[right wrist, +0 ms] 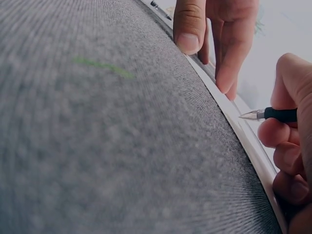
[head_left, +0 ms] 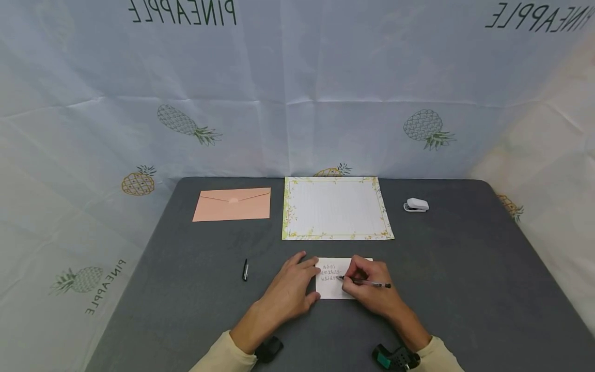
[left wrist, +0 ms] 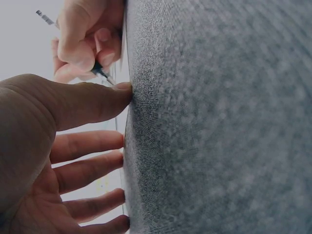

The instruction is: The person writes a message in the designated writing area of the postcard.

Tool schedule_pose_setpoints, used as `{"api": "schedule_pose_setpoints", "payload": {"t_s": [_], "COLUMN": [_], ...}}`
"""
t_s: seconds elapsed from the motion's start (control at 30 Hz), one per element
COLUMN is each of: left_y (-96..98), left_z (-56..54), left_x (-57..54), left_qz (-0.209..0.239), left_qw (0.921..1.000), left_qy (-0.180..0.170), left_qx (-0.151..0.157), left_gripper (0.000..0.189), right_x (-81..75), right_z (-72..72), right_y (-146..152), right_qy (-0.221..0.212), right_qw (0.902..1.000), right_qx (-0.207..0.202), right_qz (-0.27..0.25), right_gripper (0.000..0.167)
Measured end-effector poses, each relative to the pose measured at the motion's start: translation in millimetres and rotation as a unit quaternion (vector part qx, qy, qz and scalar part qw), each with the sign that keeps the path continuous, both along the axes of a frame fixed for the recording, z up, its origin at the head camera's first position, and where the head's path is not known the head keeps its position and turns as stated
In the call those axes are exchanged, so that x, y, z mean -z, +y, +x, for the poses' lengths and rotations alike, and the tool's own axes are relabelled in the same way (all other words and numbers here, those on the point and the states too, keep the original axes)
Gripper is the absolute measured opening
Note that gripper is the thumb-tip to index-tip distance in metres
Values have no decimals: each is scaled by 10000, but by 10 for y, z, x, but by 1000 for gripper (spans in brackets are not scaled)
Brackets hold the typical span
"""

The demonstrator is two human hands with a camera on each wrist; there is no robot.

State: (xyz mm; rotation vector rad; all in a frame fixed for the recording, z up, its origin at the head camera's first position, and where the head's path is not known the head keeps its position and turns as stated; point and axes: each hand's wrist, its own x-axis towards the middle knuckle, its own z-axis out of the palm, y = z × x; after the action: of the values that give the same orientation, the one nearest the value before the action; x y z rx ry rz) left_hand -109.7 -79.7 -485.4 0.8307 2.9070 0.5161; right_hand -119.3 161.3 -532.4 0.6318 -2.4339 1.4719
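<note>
A small white sheet of paper (head_left: 329, 289) lies near the middle of the grey table, with several lines of handwriting on its upper left part. My right hand (head_left: 374, 287) pinches a pen (head_left: 372, 283) with a dark grip, its metal tip at the writing. The same pen (right wrist: 279, 114) shows in the right wrist view with its tip at the paper's surface. With fingers spread and fairly straight, my left hand (head_left: 291, 287) rests at the sheet's left edge, thumb and a fingertip touching it. In the left wrist view, the left thumb (left wrist: 92, 102) presses down by the paper's edge.
A black pen cap (head_left: 245, 270) lies left of the hands. Farther back are a pink envelope (head_left: 232, 205), a large lined sheet with a floral border (head_left: 337, 209) and a white stapler (head_left: 416, 205). A pineapple-print cloth (head_left: 297, 129) hangs behind the table (head_left: 465, 279).
</note>
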Motion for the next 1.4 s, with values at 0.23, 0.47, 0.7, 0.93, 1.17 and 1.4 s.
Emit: {"api": "schedule_pose_setpoints", "payload": {"t_s": [0.23,0.47,0.7,0.93,1.17,1.4], "left_y": [0,-4,-4,1,3,7], "left_z": [0,-3,-7,-2,-2,0], "left_x": [-1,6,0,-2,2,-7], "left_qz": [-7,5,-13,2,18,38], "left_qw": [10000,10000,10000,10000,10000,10000], "left_qy": [-2,41,76,53,37,11], "left_qx": [1,36,54,42,29,15], "left_gripper": [48,48,48,48,48,48], "right_x": [22,43,44,30,25,17], "right_z": [-9,-13,-13,5,9,8], "right_y": [0,14,24,42,43,47], "right_qy": [97,124,112,11,15,49], "right_qw": [9999,9999,9999,9999,10000,9999], "right_qx": [49,-64,-72,112,51,15], "right_qz": [58,36,-29,-50,73,119], "right_gripper": [41,40,41,42,42,42]}}
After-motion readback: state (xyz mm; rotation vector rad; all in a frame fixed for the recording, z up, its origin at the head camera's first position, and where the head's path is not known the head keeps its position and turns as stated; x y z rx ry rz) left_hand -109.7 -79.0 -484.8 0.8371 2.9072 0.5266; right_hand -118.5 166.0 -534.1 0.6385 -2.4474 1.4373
